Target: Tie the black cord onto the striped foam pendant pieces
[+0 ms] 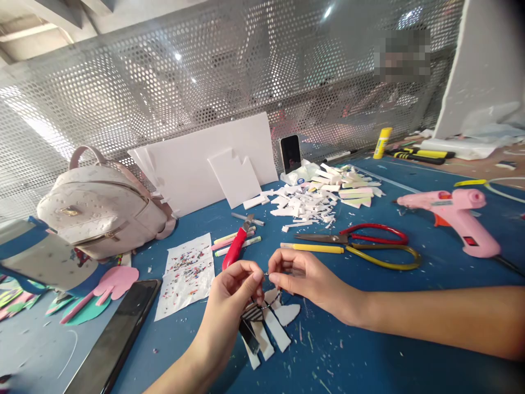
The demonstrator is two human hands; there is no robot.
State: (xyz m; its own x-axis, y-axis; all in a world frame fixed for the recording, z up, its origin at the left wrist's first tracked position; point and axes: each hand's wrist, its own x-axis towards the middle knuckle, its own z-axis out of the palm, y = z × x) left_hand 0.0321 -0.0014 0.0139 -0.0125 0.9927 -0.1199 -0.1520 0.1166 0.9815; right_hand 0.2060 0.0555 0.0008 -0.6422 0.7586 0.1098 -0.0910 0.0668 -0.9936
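Note:
My left hand (pixel 235 293) and my right hand (pixel 307 276) meet above the blue table, thumbs and forefingers pinched close together. Between the fingertips runs a thin dark strand (pixel 274 303), which hangs in a small loop under them; whether it is cord, wire or a beaded string I cannot tell. Below lie several white strips (pixel 275 330) beside a dark piece (pixel 249 335) and a black-and-white striped piece (pixel 252 313), partly hidden by my left hand. A red-handled cutter (pixel 235 249) lies just beyond my left hand. To its left, tiny coloured bits rest on a white sheet (pixel 166 309).
Scissors (pixel 381 246) and a yellow marker (pixel 315 248) lie beyond my right hand. A pink glue gun (pixel 455 213) is at right. White scraps (pixel 305 202) pile up at the back near an upright phone (pixel 290 153). At left are a backpack (pixel 102 202) and a dark phone (pixel 115 334).

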